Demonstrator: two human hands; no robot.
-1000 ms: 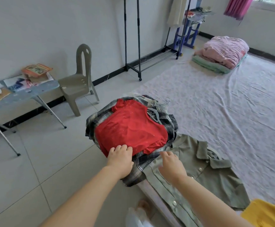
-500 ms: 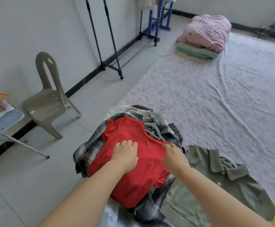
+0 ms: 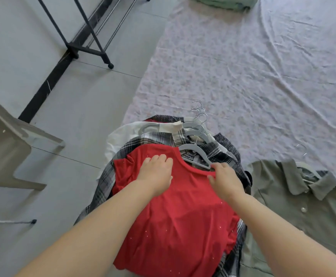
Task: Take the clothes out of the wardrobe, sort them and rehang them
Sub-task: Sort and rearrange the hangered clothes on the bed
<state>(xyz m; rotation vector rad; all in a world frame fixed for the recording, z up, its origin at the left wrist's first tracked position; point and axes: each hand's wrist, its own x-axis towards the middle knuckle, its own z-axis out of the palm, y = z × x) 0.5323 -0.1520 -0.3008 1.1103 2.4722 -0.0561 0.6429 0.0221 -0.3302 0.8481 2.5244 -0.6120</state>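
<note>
A red shirt (image 3: 183, 216) lies on top of a pile of clothes at the edge of a bed. Under it are a black-and-white plaid shirt (image 3: 109, 176) and a white garment (image 3: 123, 132). Several grey hangers (image 3: 195, 130) stick out of the pile's far end. My left hand (image 3: 156, 172) rests on the red shirt below its neckline. My right hand (image 3: 225, 178) pinches the neckline of the red shirt where one end of the top hanger (image 3: 195, 154) comes out. An olive green button shirt (image 3: 303, 206) lies to the right, spread out on its own hanger.
The pale floral bed sheet (image 3: 243, 66) stretches beyond the pile. A black clothes rack base (image 3: 87, 47) stands on the tiled floor at upper left. A grey plastic chair (image 3: 3, 146) is at the left edge. A folded green blanket (image 3: 223, 3) lies at the top.
Both hands have slid up the red shirt from its hem to its neckline. My right hand has reached the hanger's end. The view has tipped down and come closer.
</note>
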